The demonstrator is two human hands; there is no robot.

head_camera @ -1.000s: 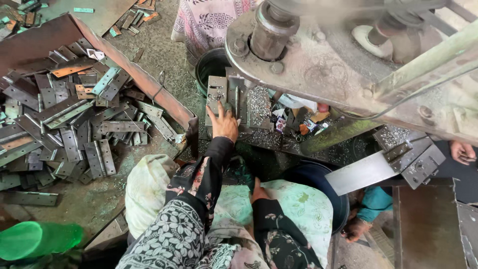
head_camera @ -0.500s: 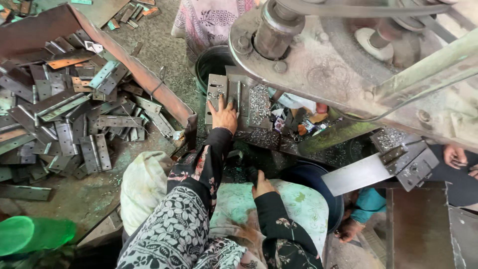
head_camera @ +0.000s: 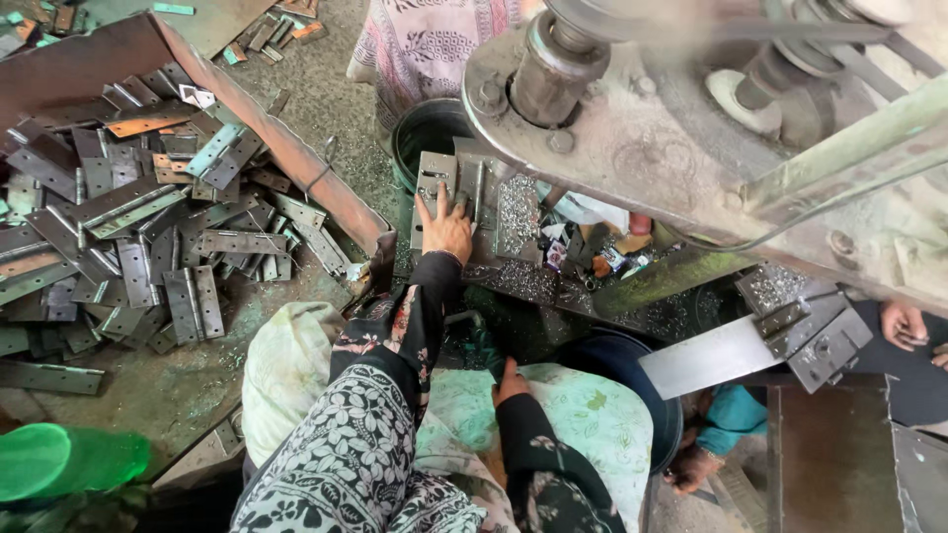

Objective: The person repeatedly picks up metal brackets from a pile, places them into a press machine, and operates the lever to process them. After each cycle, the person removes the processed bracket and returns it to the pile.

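My left hand (head_camera: pixel 446 225) reaches forward in a floral sleeve and lies flat, fingers stretched, on grey metal hinge plates (head_camera: pixel 434 176) stacked on the press bed (head_camera: pixel 518 276). My right hand (head_camera: pixel 509 380) rests low near my lap on a pale green patterned cloth (head_camera: pixel 583 424), in a dark sleeve. Its fingers are mostly hidden. Shiny metal chips (head_camera: pixel 515 212) cover the bed beside the plates.
A rusty tray (head_camera: pixel 296 163) at left holds several loose hinge plates (head_camera: pixel 148 247). The large press machine (head_camera: pixel 691 118) overhangs the upper right. A dark bucket (head_camera: pixel 425 133) stands behind the bed. Another person's hand (head_camera: pixel 904 324) shows at right, a second one (head_camera: pixel 691 472) at the bottom.
My left hand has slid slightly farther onto the hinge plates. My right hand has stayed on the cloth.
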